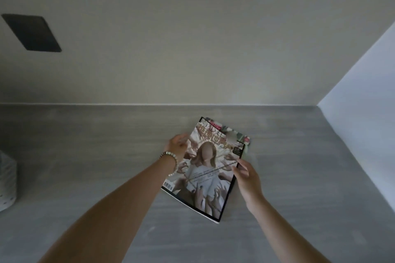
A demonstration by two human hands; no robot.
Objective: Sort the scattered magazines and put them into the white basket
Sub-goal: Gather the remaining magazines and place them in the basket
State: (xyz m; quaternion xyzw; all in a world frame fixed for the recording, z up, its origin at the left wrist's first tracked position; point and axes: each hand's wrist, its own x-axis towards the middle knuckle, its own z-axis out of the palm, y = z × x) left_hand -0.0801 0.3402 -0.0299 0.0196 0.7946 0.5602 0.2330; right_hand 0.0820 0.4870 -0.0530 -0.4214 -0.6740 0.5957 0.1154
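One glossy top magazine point(205, 168) is lying over a second magazine point(242, 134) on the streaked grey bench point(85, 156) below a matte wall point(192, 38). My left hand point(177, 145) and right hand point(245, 171) are pinching its side edges. Far left of it, the white perforated basket point(6, 183) is standing.

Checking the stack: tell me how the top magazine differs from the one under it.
The top magazine shows nearly its whole cover, the lower magazine only a far corner. The top magazine is pale with a black border; the lower magazine looks green and pink. They are stacked askew.
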